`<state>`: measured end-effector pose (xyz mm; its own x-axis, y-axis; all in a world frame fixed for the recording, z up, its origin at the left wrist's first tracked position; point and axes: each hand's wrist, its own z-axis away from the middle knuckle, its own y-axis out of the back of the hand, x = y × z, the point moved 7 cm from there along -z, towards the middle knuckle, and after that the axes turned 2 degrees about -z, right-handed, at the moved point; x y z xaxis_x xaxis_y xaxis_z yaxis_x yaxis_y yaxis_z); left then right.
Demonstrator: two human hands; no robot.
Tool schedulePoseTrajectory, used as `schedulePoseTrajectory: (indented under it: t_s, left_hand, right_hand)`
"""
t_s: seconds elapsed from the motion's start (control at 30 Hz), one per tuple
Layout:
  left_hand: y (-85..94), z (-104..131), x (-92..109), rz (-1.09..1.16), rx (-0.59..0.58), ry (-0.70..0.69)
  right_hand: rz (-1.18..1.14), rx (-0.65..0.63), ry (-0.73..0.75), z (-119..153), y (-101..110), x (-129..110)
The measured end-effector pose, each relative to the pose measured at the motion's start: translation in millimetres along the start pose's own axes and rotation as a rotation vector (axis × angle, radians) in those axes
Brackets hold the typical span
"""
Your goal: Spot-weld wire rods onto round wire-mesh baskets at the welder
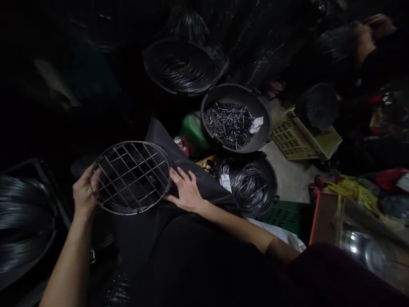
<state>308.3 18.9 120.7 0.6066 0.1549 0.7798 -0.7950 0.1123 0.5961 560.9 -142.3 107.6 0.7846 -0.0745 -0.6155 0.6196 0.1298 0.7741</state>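
Observation:
A round wire rack [131, 177] with a crossed grid of thin rods lies over my lap, above dark cloth [198, 179]. My left hand [85, 189] grips its left rim, with the fingers partly hidden behind the wires. At the opposite rim, my right hand [187, 189] has its fingers spread, and the fingertips are beside or touching the edge. To the right of that hand, a black tub [271, 179] holds a coil of dark wire [251, 187]. Above it, a dark basin [263, 140] contains a heap of short metal pieces [228, 121] and a white scrap.
Another basin [150, 70] of coiled wire stands at the back. A large wire bundle [24, 221] is at the left. Rightward are a yellow crate [295, 136], a green crate [292, 215] and an orange-edged box [324, 217]. Another person's hands [367, 36] show at upper right.

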Motion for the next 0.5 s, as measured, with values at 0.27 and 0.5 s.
schedulePoseTrajectory:
  t_s: [0.27,0.5]
  left_hand:
    - [16.6,-21.0,6.6,0.256,-0.057,0.063]
    - [-13.5,-48.4,29.2,0.086,-0.658,0.068]
  right_hand:
    - [0.072,0.516,-0.191,-25.1,180.0,143.3]
    - [0.438,0.179,-0.653,-80.5,198.0,304.7]
